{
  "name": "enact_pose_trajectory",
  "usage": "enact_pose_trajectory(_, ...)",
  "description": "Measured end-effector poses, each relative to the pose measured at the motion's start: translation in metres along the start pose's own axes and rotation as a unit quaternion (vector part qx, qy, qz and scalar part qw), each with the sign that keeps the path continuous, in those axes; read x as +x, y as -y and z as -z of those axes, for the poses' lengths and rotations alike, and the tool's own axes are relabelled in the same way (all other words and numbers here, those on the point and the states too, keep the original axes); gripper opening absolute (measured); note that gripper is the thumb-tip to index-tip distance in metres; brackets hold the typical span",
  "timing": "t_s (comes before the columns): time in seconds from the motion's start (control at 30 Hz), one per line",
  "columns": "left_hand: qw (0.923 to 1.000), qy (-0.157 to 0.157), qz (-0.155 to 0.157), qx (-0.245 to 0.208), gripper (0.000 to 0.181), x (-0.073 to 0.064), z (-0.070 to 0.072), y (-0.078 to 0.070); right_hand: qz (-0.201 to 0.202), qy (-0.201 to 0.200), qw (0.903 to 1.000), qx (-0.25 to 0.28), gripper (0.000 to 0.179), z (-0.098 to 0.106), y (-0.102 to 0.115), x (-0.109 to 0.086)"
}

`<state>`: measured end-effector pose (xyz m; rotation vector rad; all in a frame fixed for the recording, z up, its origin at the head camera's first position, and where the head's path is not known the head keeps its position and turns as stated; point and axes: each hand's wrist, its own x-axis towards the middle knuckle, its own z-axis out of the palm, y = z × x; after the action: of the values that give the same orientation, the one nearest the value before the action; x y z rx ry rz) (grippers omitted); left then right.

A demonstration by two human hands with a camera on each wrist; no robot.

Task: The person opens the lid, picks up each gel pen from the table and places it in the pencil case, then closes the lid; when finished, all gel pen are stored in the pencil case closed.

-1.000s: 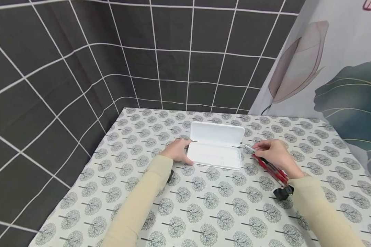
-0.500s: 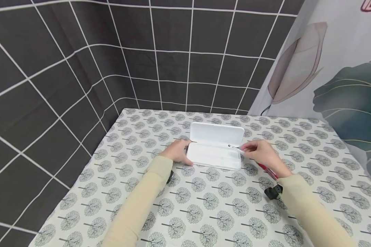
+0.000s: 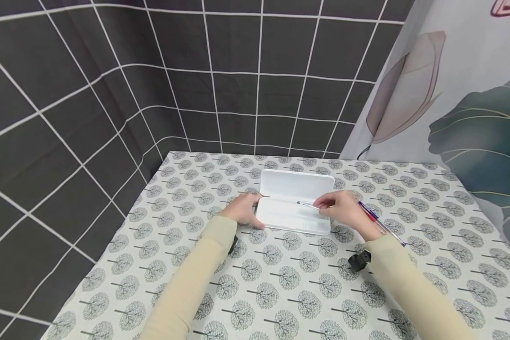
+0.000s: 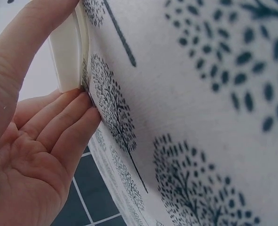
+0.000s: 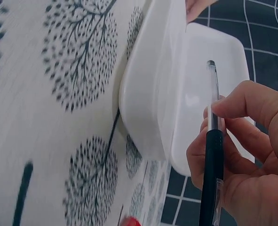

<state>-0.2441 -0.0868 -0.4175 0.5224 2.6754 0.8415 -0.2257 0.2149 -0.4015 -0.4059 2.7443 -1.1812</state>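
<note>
1. Head view: The left hand (image 3: pixel 243 208) holds the left end of the open white case (image 3: pixel 286 215), its thumb spread apart from the fingers, thumb at the near corner and fingers toward the back. The case rests on a tree-print cloth (image 3: pixel 286 278), its lid (image 3: pixel 297 184) raised at the back. The right hand (image 3: pixel 342 208) pinches a slender pen (image 3: pixel 307 204) between thumb and fingers above the right half of the case; whether the pen touches the base I cannot tell. Pens with blue and red parts (image 3: pixel 369 211) lie on the cloth just beyond the right wrist, partly hidden by it. Behind stands a dark wall covering with white grid lines (image 3: pixel 233 89).

2. Left wrist view: The four fingers lie close together, nearly straight, their tips at the white case's end; the thumb reaches along the other side, its tip out of frame.

3. Right wrist view: Thumb and fingers pinch the pen by its clear barrel. The pen has a small dark end and a long dark section below the grip. The white lid shows behind it, and a red tip (image 5: pixel 131 221) peeks in at the bottom edge.
</note>
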Motion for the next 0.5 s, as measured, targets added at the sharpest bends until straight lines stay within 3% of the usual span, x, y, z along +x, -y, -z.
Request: enact_pose_trajectory(0.5, 1.0000, -0.001, 0.000, 0.003, 0.086, 0.001, -0.002, 0.001, 0.027, 0.028, 0.9987, 0.033, 0.023, -0.029, 0.010, 0.016)
